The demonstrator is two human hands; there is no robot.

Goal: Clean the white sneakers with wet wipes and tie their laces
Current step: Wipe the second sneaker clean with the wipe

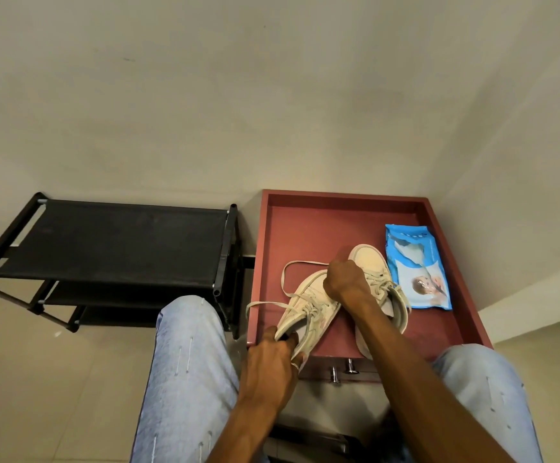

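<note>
Two white sneakers lie side by side on a red cabinet top point(305, 225). My left hand point(271, 359) grips the heel collar of the left sneaker point(308, 305), whose loose laces point(287, 275) loop out to the left. My right hand point(345, 279) is closed in a fist over the toe end of that sneaker; whether it holds a wipe is hidden. The right sneaker point(372, 262) sits behind my right wrist, with its laces threaded. A blue pack of wet wipes point(415, 265) lies flat just right of the shoes.
A black shoe rack point(111, 242) stands left of the cabinet, against the beige wall. The cabinet top has a raised rim and two metal knobs point(342, 370) on its front. My knees in light jeans flank the cabinet. Tiled floor lies below.
</note>
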